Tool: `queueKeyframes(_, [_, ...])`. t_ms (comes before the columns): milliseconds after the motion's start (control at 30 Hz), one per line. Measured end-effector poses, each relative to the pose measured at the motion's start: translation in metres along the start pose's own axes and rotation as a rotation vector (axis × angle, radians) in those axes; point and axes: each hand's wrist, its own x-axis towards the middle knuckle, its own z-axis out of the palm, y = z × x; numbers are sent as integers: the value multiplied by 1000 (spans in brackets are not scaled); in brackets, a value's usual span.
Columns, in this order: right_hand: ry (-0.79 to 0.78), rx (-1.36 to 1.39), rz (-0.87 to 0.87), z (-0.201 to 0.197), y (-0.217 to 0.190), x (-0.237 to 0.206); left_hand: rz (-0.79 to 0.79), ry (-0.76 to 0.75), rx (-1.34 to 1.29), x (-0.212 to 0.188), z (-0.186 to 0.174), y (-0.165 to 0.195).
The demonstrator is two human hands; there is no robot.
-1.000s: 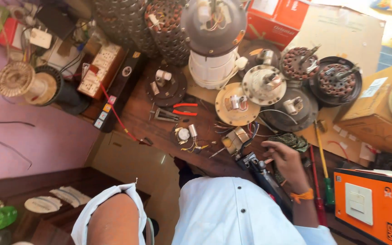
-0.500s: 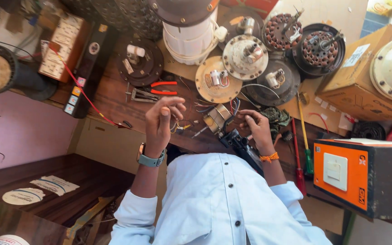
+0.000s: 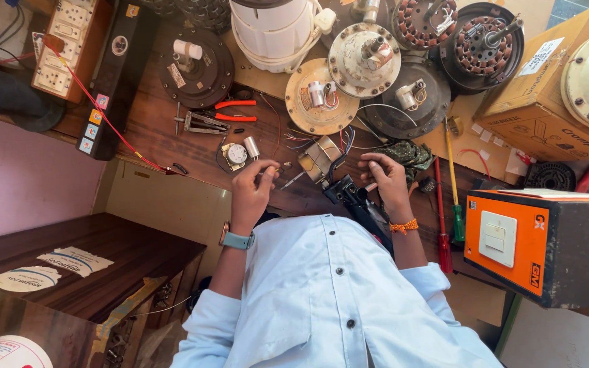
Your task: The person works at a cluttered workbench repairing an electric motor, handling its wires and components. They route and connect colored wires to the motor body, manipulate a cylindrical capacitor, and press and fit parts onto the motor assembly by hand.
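1. Pinching inward, the fingers [image 3: 262, 172] of the left hand [image 3: 252, 185] are curled together over the worktop [image 3: 165, 133]; they seem to close on a small thin part, too small to identify.
2. The left hand rests at the near edge of the worktop, just below a small round dial-like component [image 3: 236, 154] and a small silver cylinder [image 3: 252, 146]. The wrist carries a watch with a teal strap [image 3: 237, 240], and the bare forearm runs back to a rolled pale-blue sleeve [image 3: 206, 327].
3. The fingers [image 3: 376, 167] of the right hand [image 3: 384, 178] are bent and drawn in towards the palm; whether they grasp anything cannot be told.
4. The right hand lies just beside a small boxy metal part with wires [image 3: 320, 158] and above a black tool [image 3: 349, 194] that lies between the two hands. An orange band [image 3: 403, 225] circles the right wrist.
5. Near the right hand lie a crumpled green cloth [image 3: 409, 153], a red-handled screwdriver [image 3: 442, 225] and a green-handled screwdriver [image 3: 455, 197].
6. Farther up the worktop lie red-handled pliers [image 3: 234, 111], several round fan motor plates [image 3: 320, 97] and copper-wound stators [image 3: 482, 46].
7. An orange and black box with a white switch [image 3: 540, 242] stands at the right; a switchboard [image 3: 66, 48] stands at the upper left.
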Motion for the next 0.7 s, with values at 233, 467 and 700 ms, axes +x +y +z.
queueKeyframes(233, [-44, -24, -37, 6, -24, -5, -120, -211, -339, 26, 31, -10])
queueKeyframes(467, [-25, -38, 6, 29, -35, 11, -185, -268, -390, 56, 72, -14])
queueKeyframes(700, [12, 119, -168, 50, -36, 16, 83, -296, -87, 74, 102, -10])
